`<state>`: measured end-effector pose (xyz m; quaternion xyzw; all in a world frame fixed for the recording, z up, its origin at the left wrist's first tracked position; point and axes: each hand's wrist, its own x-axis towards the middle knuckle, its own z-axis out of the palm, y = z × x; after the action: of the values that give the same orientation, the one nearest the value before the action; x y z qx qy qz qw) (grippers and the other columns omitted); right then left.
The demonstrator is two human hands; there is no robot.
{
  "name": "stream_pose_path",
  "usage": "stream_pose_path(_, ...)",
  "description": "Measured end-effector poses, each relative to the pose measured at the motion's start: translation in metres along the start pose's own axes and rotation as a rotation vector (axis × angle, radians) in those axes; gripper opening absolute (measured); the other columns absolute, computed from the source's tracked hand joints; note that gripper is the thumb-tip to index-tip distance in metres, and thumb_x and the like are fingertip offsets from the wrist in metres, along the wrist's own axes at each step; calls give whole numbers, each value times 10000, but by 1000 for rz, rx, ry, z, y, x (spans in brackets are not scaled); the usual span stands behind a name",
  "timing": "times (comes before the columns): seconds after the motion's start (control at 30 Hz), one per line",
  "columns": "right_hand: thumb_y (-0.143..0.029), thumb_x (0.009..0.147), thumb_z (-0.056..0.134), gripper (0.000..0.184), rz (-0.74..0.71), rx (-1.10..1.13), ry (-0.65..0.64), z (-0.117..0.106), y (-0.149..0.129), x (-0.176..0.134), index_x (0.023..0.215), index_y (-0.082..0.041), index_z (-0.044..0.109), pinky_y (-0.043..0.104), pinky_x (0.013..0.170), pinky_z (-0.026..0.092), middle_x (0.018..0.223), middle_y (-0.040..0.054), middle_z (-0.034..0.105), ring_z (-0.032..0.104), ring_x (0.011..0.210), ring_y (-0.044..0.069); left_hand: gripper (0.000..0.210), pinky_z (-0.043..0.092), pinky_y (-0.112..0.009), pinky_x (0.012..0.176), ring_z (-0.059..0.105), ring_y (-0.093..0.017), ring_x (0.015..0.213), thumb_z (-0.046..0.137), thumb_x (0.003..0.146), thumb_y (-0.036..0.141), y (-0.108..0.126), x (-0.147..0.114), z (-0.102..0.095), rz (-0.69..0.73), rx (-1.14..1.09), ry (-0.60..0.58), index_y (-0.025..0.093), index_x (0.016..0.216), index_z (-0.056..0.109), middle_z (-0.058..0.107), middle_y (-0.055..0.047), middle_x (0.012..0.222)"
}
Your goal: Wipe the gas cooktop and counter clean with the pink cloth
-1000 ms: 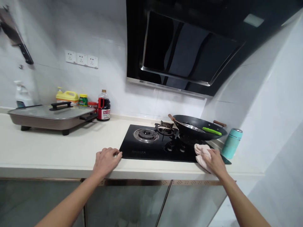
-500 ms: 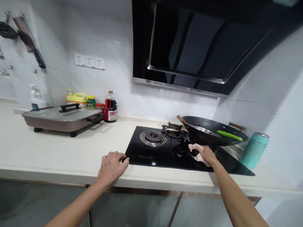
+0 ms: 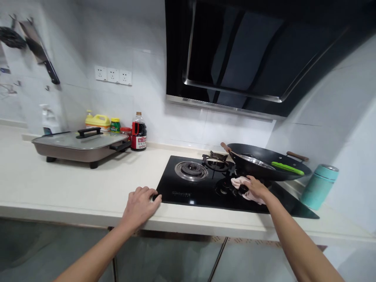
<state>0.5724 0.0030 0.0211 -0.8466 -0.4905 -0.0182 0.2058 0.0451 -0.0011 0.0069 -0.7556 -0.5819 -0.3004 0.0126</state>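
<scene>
My right hand grips a pale pink cloth and presses it around a control knob on the black glass gas stove. Just behind that hand, a large black wok sits over the right burner, with a bright green-handled utensil lying in it. My left hand rests on the countertop at the stove's front left corner, thumb and fingers apart, holding nothing. The left burner is bare, and a pot support stands behind it.
A teal thermos stands right of the stove. Leftward are a lidded electric pan, a soy sauce bottle, a yellow jug and a white spray bottle. A black range hood overhangs the stove; a cleaver hangs on the wall.
My right hand has shifted slightly left with the cloth around the knob, and the cloth's folds have changed. My left hand stays at the stove's corner. The view has moved slightly.
</scene>
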Motion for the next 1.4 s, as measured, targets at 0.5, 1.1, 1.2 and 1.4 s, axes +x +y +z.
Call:
stream_pose_path(0.5, -848, 868, 391, 839, -3, -155, -167, 6, -59, 29, 1282, -184, 693, 470, 985, 483, 1285, 206, 682, 659, 1185, 358, 277, 419, -436, 930, 614, -294, 1087, 534, 889, 434, 2, -1, -1, 16, -32, -5, 259, 876, 749, 775, -59, 1057)
stream_pose_path(1.1, -599, 876, 679, 391, -579, -38, -261, 19, -197, -38, 784, -222, 628, 274, 689, 353, 808, 4, 664, 591, 780, 164, 259, 418, -435, 940, 617, -295, 1108, 535, 904, 412, 1, -1, 2, 19, -7, 9, 262, 887, 746, 769, -57, 1077)
stream_pose_path(1.2, -588, 890, 669, 400, -674, -8, -224, 24, -216, -78, 751, -221, 595, 283, 736, 347, 835, 16, 637, 570, 844, 178, 268, 416, -430, 929, 620, -294, 1096, 524, 910, 402, -1, -1, 4, 17, -6, 14, 266, 902, 755, 767, -55, 1063)
stream_pose_path(1.4, -584, 892, 663, 363, -800, 142, -87, 35, -210, -136, 948, -227, 624, 334, 917, 392, 1059, 53, 619, 549, 1034, 219, 291, 421, -434, 908, 633, -302, 1066, 514, 907, 404, -5, 0, 7, 44, 27, 43, 245, 895, 758, 764, -76, 1038)
